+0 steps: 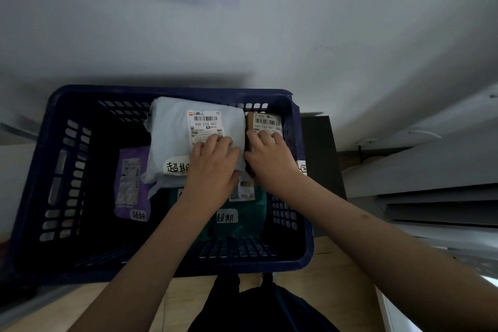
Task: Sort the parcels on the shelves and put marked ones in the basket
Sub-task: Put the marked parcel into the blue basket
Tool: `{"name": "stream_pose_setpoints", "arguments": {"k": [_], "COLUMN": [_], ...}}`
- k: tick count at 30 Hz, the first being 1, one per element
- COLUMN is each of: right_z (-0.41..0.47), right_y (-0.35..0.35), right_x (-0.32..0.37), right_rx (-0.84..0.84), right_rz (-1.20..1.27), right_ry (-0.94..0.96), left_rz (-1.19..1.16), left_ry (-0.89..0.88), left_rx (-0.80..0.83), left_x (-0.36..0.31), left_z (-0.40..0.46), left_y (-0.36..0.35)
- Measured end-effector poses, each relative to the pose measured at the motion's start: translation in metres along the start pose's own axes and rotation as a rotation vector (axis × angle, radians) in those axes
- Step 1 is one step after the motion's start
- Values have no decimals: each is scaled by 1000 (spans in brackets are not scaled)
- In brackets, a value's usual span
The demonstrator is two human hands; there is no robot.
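Note:
A dark blue slotted basket [32, 183] stands on the floor below me. Inside it a pale grey parcel bag [169, 140] with a barcode label and a handwritten sticker lies across the far middle. My left hand [213, 167] rests flat on its right part, fingers spread. A small brown cardboard box [265, 121] with a barcode label sits in the far right corner, and my right hand [269, 156] is laid on it, fingers curled over its top. A purple parcel [132, 183] lies at the left and a dark green parcel [242, 221] under my forearms, both with handwritten stickers.
A white wall [323, 35] rises behind the basket. Grey metal shelf edges [436, 197] run along the right side. A dark panel [320, 148] stands just right of the basket. Wooden floor [336, 272] shows near my dark trousers [258, 307].

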State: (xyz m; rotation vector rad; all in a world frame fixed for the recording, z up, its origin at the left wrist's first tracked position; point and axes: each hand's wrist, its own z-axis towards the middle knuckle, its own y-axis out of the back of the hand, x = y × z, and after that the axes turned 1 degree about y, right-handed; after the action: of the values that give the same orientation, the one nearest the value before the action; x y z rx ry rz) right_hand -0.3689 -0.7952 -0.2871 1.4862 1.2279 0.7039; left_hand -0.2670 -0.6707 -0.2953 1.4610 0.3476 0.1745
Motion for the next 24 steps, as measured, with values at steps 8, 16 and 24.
{"name": "stream_pose_setpoints", "arguments": {"k": [8, 16, 24], "right_z": [-22, -53, -95], "right_y": [-2, 9, 22], "right_x": [-15, -15, -31], "right_rx": [-47, -140, -199], "right_rz": [57, 98, 156], "right_ry": [-67, -84, -143], "left_rz": [47, 44, 31], "left_ry": [-29, 28, 115], "left_rx": [88, 130, 76], "left_x": [-12, -28, -42], "left_z": [13, 8, -20], "left_y": [5, 11, 31]}}
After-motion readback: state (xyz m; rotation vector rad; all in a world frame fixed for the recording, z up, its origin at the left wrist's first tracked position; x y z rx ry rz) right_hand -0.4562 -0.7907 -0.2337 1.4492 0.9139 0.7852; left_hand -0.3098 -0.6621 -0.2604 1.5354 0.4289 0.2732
